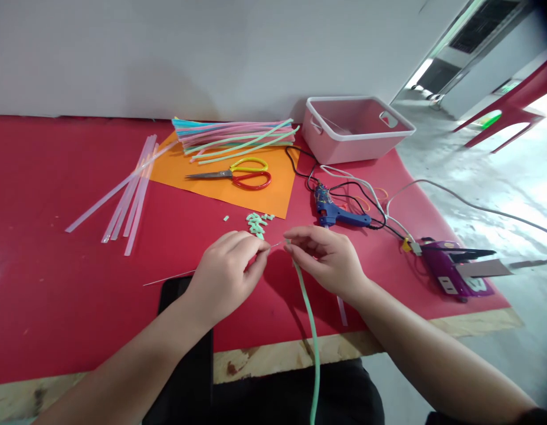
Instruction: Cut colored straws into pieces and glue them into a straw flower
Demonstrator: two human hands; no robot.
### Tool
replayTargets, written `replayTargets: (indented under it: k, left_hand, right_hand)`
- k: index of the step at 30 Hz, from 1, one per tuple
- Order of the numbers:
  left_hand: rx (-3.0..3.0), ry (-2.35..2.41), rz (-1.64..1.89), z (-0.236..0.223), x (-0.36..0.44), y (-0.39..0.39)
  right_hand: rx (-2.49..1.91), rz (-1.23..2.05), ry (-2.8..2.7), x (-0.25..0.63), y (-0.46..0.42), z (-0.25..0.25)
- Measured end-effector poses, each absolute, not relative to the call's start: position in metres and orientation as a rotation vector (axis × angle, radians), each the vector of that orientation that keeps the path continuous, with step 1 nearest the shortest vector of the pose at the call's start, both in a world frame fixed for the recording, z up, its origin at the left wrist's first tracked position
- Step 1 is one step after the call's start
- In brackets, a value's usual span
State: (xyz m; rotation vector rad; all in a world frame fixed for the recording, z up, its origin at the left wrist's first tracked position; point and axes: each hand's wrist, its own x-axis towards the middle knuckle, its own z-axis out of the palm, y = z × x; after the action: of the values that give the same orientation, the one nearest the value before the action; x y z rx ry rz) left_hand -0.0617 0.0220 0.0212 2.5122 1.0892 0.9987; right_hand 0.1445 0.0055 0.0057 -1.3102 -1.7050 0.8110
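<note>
Nearer than the scissors [231,173], a thin wire [169,278] was pinched in the left hand [230,271], a green stem [313,324] in the right hand [330,260], seemingly so tip faced tip.

A: Left hand [229,268]?
B: Closed pinch grip, left forearm [156,345] aimed at 2 o'clock.
A: Right hand [330,254]?
B: Pinching too, fingertips [292,232] near the left hand's; right forearm [428,336] aimed at 10 o'clock.
</note>
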Motion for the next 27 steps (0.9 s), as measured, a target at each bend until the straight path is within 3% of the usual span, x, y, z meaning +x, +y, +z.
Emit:
replayTargets:
  k: [6,27]
  left_hand:
    - [2.52,1.068,1.094,0.022,-0.062,0.02]
    - [2.447,1.017,1.112,0.024,-0.06,0.016]
  right_hand:
    - [-1.201,1.121,-1.484,0.146,0.003,0.01]
    - [-1.2,1.312,-1.287,0.146,0.001,0.017]
